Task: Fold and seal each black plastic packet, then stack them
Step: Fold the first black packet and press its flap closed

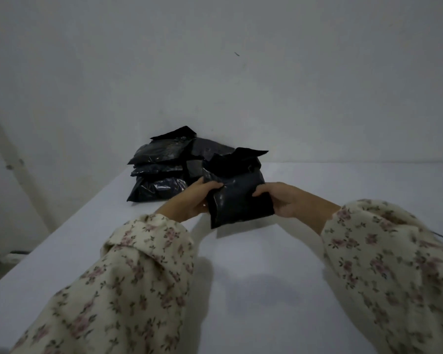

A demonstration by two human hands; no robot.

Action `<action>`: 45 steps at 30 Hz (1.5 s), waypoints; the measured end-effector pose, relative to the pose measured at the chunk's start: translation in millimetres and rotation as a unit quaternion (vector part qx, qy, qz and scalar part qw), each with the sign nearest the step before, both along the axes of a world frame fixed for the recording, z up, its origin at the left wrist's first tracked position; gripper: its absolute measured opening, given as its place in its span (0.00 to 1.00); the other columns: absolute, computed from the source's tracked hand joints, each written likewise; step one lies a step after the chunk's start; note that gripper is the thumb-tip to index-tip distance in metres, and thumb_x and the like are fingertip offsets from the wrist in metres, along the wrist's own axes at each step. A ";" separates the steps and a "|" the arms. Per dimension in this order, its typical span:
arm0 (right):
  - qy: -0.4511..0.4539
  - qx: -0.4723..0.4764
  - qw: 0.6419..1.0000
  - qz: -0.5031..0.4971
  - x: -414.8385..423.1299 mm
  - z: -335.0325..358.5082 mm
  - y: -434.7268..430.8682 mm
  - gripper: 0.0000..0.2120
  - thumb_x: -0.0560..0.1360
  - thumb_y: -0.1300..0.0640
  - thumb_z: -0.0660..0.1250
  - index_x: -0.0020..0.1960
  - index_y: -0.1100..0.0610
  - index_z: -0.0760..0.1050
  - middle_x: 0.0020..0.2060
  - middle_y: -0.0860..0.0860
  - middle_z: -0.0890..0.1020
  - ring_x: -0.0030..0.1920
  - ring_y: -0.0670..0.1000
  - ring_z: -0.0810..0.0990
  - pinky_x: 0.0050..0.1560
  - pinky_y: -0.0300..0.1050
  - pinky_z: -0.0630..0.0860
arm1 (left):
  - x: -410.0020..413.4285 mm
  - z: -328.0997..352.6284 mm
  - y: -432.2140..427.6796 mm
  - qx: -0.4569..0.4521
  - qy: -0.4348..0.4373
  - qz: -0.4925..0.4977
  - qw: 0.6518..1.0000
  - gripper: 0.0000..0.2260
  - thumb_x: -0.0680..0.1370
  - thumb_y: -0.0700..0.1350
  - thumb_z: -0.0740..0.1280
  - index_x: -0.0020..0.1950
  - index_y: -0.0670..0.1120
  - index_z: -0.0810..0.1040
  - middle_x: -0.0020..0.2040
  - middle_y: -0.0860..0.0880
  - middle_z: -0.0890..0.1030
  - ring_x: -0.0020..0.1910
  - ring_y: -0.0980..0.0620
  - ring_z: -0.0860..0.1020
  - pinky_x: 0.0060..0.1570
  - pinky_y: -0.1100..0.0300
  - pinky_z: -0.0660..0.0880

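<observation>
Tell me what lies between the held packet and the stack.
Nothing visible. The packet, gripped by the left hand and right hand, hangs just in front of the stack; only bare table lies around them.

Beyond and to the left of the left hand (193, 198), a pile of black packets (164, 169) blocked the way against the wall (241, 72). Nearer than both hands, and rightward of the right hand (289, 200), the white table (253, 290) lay open.
</observation>
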State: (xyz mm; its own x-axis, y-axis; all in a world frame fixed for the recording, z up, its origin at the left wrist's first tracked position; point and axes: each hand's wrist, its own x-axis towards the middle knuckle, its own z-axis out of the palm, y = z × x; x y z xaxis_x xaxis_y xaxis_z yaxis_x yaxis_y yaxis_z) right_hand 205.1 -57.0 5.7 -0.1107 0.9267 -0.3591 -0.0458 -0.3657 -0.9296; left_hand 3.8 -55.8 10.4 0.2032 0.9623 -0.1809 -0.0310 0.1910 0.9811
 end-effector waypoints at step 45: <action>-0.067 0.119 0.989 0.050 40.3 -20.1 -27.9 0.15 0.76 0.55 0.68 0.62 0.51 0.74 0.55 0.51 0.79 0.50 0.50 0.78 0.46 0.42 0.75 | 0.0 -23.3 -26.9 0.085 0.087 -0.056 0.991 0.10 0.75 0.39 0.69 0.56 0.48 0.80 0.48 0.49 0.81 0.45 0.53 0.80 0.41 0.61 0.80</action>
State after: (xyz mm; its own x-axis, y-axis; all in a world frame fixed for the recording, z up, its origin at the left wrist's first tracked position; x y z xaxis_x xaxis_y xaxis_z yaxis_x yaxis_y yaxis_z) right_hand 245.3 -85.0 -14.5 -0.1728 0.9734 -0.1505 0.1096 -0.1329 -0.9851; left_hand 3.8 -82.7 -12.9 0.2898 0.9552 -0.0601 0.1530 0.0157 0.9881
